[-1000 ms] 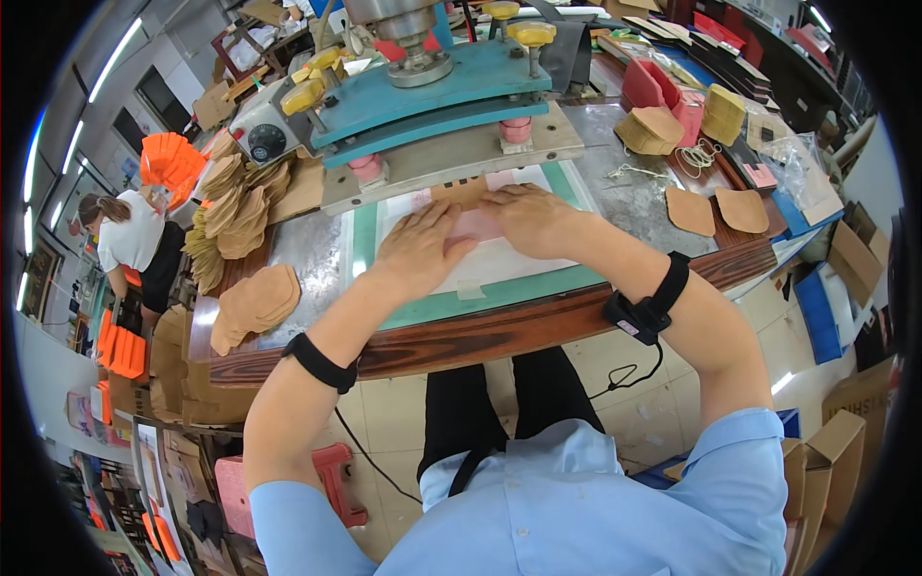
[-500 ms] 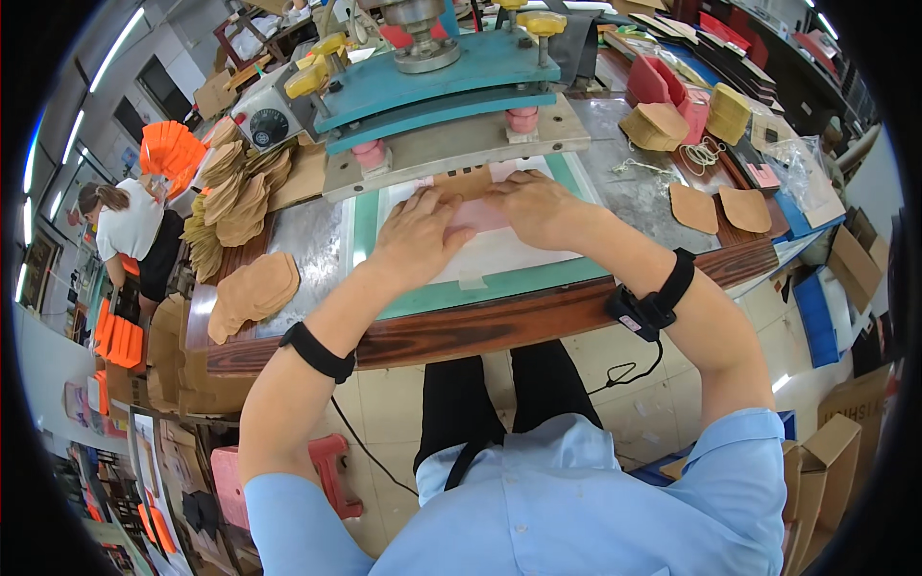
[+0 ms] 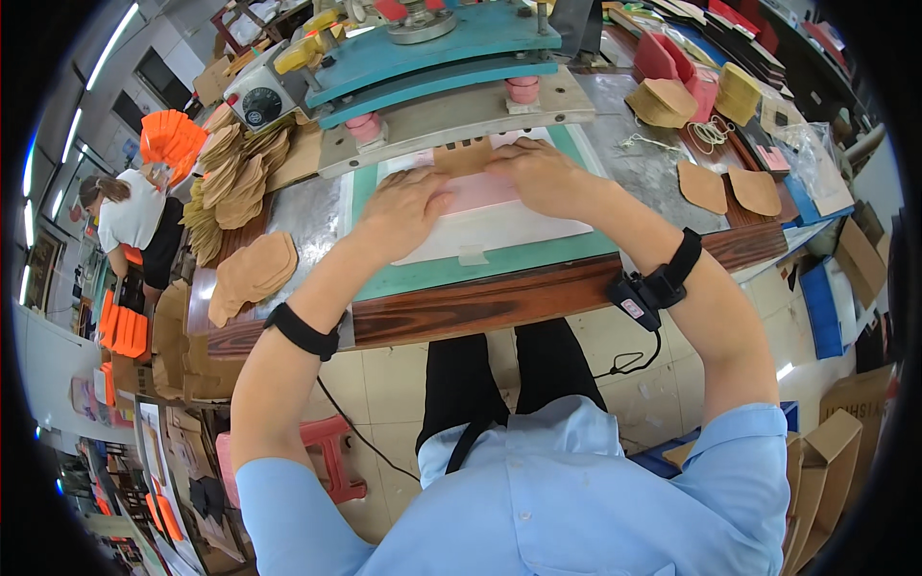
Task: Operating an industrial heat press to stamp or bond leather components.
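A tan flat piece (image 3: pixel 462 156) with dark marks on its far edge lies between my hands, beneath the front of a press. It borders a pale pink sheet (image 3: pixel 478 195) on a white board (image 3: pixel 509 233). My left hand (image 3: pixel 401 206) rests palm down at the left side of the pink sheet, fingers stretched forward and thumb pointing inward. On the other side, my right hand (image 3: pixel 540 179) is also palm down, its fingertips touching the right edge of the tan piece. Neither hand appears to grip anything. A green mat (image 3: pixel 423 278) extends under the board.
The teal press plate (image 3: pixel 432 60) and its metal bar (image 3: pixel 442 134) stand just beyond my hands. Tan cut pieces (image 3: pixel 252 274) lie at left, near taller stacks (image 3: pixel 240 187). Two tan pieces (image 3: pixel 702 186) sit at right. A person (image 3: pixel 134 216) bends at far left.
My left hand has shifted outward to the left and its thumb has drawn in. More of the pink sheet shows between my hands. My right hand stays nearly in place.
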A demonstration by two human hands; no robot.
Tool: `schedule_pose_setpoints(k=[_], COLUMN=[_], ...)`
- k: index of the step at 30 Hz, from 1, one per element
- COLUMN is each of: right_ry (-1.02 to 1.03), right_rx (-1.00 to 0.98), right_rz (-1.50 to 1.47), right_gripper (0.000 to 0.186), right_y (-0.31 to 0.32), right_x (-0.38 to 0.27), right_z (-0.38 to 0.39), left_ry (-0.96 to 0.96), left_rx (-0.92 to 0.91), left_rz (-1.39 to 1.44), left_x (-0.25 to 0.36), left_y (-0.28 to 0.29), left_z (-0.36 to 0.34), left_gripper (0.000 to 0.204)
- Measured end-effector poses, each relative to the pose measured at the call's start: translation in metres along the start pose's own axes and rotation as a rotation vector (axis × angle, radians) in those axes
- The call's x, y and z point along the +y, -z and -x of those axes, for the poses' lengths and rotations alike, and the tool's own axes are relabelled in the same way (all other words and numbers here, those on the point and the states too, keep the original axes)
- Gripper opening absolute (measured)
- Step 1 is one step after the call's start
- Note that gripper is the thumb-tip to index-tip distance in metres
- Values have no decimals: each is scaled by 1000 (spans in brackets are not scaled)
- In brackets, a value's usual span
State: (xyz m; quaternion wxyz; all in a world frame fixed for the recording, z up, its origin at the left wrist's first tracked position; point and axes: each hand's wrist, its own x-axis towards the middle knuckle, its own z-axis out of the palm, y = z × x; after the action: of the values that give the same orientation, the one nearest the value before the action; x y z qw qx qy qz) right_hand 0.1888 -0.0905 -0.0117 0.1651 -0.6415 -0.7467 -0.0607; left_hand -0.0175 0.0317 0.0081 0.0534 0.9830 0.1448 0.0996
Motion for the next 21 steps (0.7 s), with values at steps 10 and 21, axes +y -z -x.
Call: schedule_pose_setpoints(k=[10, 21], right_ry=[-28, -15], right_rx=[-37, -44], right_rz=[26, 110], right_gripper=[42, 34], right_y=[2, -1], right_x=[-4, -14], right_z=[-3, 1], left_ry=[-32, 9], left_rx=[43, 87], left_rz=[-61, -75], left_x=[5, 8], left_y=[-4, -10], left_z=[-1, 2], left_gripper=[43, 44])
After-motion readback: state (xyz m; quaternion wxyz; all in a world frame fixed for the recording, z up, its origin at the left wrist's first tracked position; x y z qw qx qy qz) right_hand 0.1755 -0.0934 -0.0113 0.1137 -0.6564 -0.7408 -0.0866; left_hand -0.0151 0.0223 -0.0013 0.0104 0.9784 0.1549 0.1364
